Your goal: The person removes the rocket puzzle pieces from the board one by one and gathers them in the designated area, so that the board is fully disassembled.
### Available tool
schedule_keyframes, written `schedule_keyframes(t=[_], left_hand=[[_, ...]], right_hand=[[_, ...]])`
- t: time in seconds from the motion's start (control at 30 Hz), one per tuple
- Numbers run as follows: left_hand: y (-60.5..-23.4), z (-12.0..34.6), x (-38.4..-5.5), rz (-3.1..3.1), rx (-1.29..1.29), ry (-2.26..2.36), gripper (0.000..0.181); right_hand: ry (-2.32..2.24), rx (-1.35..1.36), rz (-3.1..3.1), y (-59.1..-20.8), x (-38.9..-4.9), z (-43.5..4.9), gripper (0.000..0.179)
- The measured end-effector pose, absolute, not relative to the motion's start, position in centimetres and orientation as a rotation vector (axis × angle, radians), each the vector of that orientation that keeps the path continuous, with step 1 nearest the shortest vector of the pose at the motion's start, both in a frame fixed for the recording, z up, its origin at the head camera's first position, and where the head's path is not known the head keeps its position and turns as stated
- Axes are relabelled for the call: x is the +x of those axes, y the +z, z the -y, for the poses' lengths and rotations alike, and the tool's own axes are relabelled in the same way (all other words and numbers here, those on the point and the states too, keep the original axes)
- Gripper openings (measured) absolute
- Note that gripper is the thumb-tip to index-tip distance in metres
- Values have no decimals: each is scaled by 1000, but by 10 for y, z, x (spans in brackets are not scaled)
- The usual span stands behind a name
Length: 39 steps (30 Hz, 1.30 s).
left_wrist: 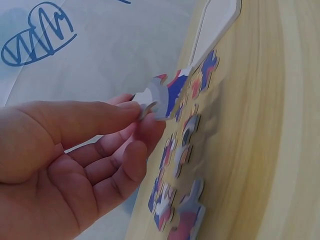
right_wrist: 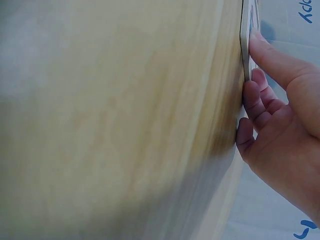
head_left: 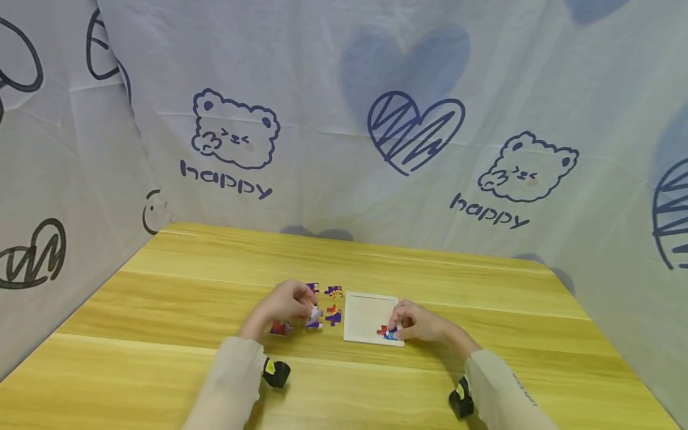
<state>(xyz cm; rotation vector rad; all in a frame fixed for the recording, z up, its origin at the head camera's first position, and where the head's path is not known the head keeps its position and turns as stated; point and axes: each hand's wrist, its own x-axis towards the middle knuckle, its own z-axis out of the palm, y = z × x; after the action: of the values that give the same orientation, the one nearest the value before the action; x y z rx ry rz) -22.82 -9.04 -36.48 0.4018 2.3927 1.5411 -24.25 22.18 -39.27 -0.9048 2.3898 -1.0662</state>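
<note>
In the head view my left hand is above the loose pieces. Its thumb and fingers pinch a white, grey and purple jigsaw puzzle piece, lifted off the table in the left wrist view. My right hand is at the near right corner of a pale puzzle tray. Thumb and forefinger hold a red and blue jigsaw puzzle piece in that corner, partly hidden by the fingertips. In the right wrist view, other curled fingers lie along the tray's outer edge.
Several loose puzzle pieces lie left of the tray, some partly behind the left hand. A red piece lies nearest the left wrist. The wooden table meets a printed cloth at its back and sides.
</note>
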Motion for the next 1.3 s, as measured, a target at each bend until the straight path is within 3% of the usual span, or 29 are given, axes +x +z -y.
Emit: schedule_keyframes(t=[1.3], left_hand=[[-374, 105, -229, -2484, 304, 1337, 10]], right_hand=[[-1044, -905, -2390, -394, -242, -222, 6]])
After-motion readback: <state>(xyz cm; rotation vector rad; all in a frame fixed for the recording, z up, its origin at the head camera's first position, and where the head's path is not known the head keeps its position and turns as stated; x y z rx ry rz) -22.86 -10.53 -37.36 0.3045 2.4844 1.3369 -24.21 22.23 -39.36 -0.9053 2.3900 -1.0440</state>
